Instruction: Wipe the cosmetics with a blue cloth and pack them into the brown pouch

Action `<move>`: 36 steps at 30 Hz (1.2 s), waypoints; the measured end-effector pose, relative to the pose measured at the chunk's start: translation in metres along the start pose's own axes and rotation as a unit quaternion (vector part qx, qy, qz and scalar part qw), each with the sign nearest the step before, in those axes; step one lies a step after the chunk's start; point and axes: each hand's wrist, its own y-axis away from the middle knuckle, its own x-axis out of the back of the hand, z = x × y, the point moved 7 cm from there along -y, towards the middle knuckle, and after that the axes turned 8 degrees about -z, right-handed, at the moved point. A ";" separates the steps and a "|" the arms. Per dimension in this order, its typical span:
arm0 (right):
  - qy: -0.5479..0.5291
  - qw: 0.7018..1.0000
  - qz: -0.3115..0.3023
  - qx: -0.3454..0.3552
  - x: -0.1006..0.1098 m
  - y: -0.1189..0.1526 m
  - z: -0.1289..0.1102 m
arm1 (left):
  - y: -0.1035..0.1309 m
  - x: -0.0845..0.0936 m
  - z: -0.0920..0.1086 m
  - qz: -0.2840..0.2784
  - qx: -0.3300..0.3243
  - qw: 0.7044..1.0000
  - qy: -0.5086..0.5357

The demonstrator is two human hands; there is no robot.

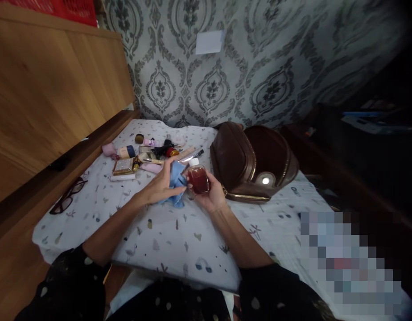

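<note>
Above the middle of the printed sheet, my right hand point(213, 195) grips a small clear bottle point(198, 180) of dark red liquid. Its white cap points up and away from me. My left hand point(159, 183) holds a light blue cloth point(176, 179) close against the bottle's left side, thumb low and fingers higher up. Some of those fingers are hidden behind the cloth. Just beyond my hands lie a clear tube with a dark cap point(195, 155), a pale pink tube point(151, 167) and a glittery gold-edged case point(123, 166).
A brown leather bag point(231, 154) gapes unzipped right of my hands. Several small cosmetics, including a navy-and-cream jar point(126, 152), are spread behind my left hand. Dark-framed glasses point(68, 195) lie at the left edge, beside a wooden cabinet point(62, 67). A patterned wall point(211, 87) closes the back.
</note>
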 end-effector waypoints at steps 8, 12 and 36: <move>-0.033 0.997 0.066 0.017 0.007 -0.002 0.003 | 0.001 0.024 -0.005 0.160 -0.029 0.984 -0.069; -0.029 0.999 0.042 0.009 0.002 -0.003 0.014 | 0.007 0.015 0.010 0.233 -0.077 0.963 -0.110; 0.023 0.990 -0.044 0.134 -0.013 0.001 -0.009 | 0.001 -0.039 0.006 0.057 0.032 0.987 0.146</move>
